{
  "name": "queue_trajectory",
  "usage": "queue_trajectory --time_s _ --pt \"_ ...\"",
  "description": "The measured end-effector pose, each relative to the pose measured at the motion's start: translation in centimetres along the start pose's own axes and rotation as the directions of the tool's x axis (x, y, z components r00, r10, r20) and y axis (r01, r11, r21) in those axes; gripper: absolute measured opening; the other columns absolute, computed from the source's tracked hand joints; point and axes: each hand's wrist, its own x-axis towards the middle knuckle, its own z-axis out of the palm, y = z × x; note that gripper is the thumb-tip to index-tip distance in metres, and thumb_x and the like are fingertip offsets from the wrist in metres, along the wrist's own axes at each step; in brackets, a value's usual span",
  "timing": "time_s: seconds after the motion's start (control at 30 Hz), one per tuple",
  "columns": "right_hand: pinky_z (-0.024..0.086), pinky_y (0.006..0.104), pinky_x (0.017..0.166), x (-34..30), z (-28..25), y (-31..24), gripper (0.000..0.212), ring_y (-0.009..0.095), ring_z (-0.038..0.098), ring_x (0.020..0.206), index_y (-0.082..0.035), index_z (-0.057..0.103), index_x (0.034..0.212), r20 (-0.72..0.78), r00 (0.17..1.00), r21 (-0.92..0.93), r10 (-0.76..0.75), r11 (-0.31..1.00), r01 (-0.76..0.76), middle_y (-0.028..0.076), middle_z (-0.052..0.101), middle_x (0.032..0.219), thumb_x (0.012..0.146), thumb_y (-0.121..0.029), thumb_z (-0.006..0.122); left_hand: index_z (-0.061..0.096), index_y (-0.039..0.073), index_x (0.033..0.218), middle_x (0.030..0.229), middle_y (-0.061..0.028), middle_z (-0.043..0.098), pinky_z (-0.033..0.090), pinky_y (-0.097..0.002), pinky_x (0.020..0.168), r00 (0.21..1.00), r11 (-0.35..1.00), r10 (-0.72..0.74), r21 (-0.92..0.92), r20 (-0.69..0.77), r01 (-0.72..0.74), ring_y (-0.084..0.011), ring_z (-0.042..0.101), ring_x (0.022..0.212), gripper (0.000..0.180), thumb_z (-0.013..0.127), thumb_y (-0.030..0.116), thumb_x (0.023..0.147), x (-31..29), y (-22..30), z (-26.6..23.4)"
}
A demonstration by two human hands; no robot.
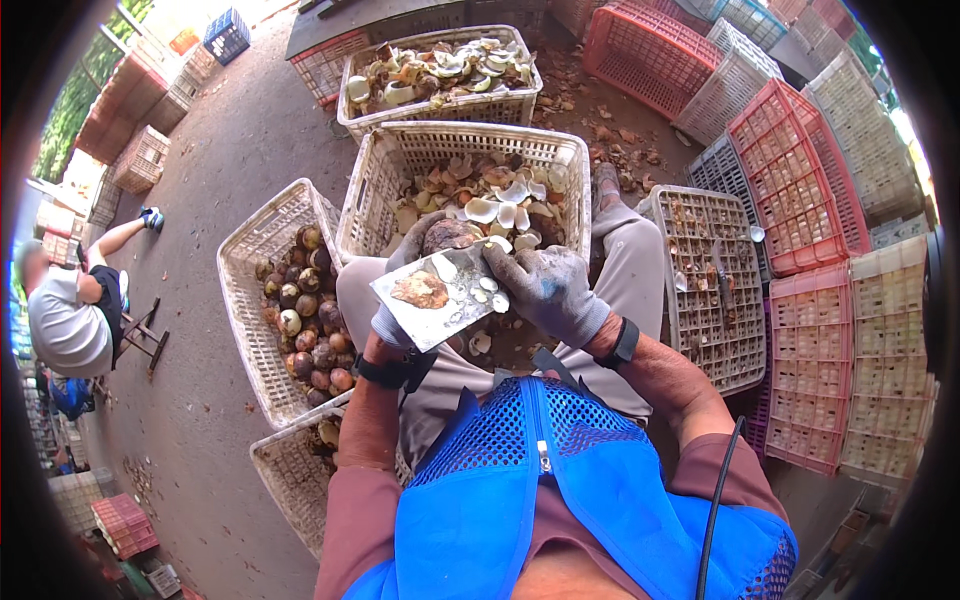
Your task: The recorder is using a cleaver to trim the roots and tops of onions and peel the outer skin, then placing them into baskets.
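Observation:
My left hand (410,242), in a grey glove, curls around a brown, rough-skinned round fruit (452,236) above the crate in front of me. A flat, pale grey square plate (425,322) covers part of that hand and wrist. On the plate lie a brown scrap (420,290) and several small white pieces. My right hand (550,288), gloved too, is closed at the plate's right corner, its thumb beside the fruit. What its fingers grip is hidden. Below stands a whitish plastic crate (462,130) of peelings (485,208), white inside and brown outside.
To the left, a crate (240,270) holds brown round fruits (315,310). Another crate of peelings (440,75) stands beyond. An upturned crate (715,340) lies by my right knee, with a knife-like tool (722,275) on it. Stacked crates (790,170) line the right. A person (70,310) sits far left.

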Motion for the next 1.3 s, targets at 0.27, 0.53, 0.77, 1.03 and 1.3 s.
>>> queue_trajectory --time_s 0.27,0.53,0.77,1.03,1.3 --pt "0.045 0.0338 0.044 -2.0 1.7 1.7 0.029 0.018 0.059 0.055 -0.01 0.061 0.107 -0.007 0.997 -0.017 0.072 0.997 -0.072 0.003 0.055 0.064 0.079 -0.018 0.061 0.05 -0.001 0.128 0.111 -0.0098 0.064 0.05 -0.0288 0.09 0.983 0.824 0.182 0.551 -0.036 -0.132 -0.0164 0.063 0.099 0.065 0.077 0.01 0.07 -0.1 -0.8 -0.9" --pt "0.045 0.0336 0.044 -2.2 2.3 1.9 0.031 0.019 0.059 0.054 -0.011 0.06 0.111 -0.045 0.998 -0.064 0.042 0.997 -0.045 0.003 0.054 0.062 0.08 -0.016 0.06 0.022 0.002 0.146 0.108 -0.0152 0.066 0.057 -0.0315 0.079 1.0 0.994 -0.016 -0.109 0.019 0.018 -0.0212 0.065 0.095 0.067 0.058 0.003 0.089 0.0 -0.9 0.3" --pt "0.052 0.0391 0.055 -3.9 3.7 4.0 0.031 0.025 0.068 0.068 -0.014 0.059 0.116 0.427 0.786 -0.16 0.447 0.893 -0.42 0.01 0.067 0.077 0.086 -0.015 0.055 0.024 0.002 0.146 0.122 -0.0152 0.058 0.05 -0.0285 0.092 0.988 0.895 0.143 0.434 -0.057 -0.104 -0.0188 0.06 0.104 0.1 0.084 0.002 0.066 1.3 -3.2 -1.3" --pt "0.052 0.0391 0.061 -3.3 5.2 3.3 0.031 0.026 0.068 0.075 -0.005 0.064 0.102 0.484 0.557 0.48 0.675 0.327 -0.814 0.015 0.068 0.078 0.085 -0.031 0.068 0.036 -0.002 0.137 0.125 -0.0109 0.055 0.047 -0.032 0.099 0.978 0.907 0.205 0.38 -0.029 -0.179 -0.0191 0.057 0.111 0.086 0.083 -0.001 0.065 1.4 -2.3 0.1" --pt "0.038 0.0226 0.039 -1.4 5.2 -0.7 0.036 0.006 0.05 0.05 -0.007 0.061 0.089 0.792 0.429 0.581 0.434 -0.752 -0.311 0.0 0.055 0.067 0.087 -0.042 0.068 0.031 0.006 0.145 0.14 -0.0082 0.043 0.043 -0.0321 0.102 0.935 0.43 0.298 0.848 0.192 -0.311 -0.0203 0.046 0.126 0.089 0.074 -0.008 0.069 -0.3 -2.1 1.5"
